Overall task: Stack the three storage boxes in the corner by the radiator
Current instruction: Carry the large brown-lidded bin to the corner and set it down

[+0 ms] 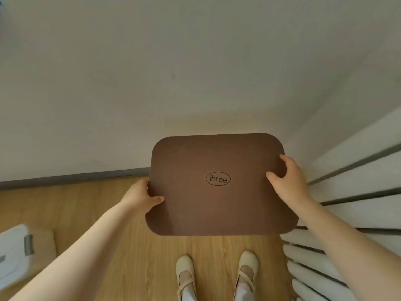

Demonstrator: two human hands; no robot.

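A brown storage box (217, 205) with a flat lid marked "three" in an oval fills the middle of the head view, in the corner between the wall and the radiator. My left hand (144, 195) grips its left edge, thumb on top of the lid. My right hand (287, 177) grips its right edge, thumb on the lid as well. Whatever lies under this box is hidden by its lid. A white storage box (15, 255) with a grey clasp sits on the floor at the far left.
A white radiator (347, 213) runs along the right side. The pale wall (152, 83) with a grey skirting board (76, 175) is straight ahead. My feet in cream shoes (217, 272) stand on the wooden floor (108, 213) just below the box.
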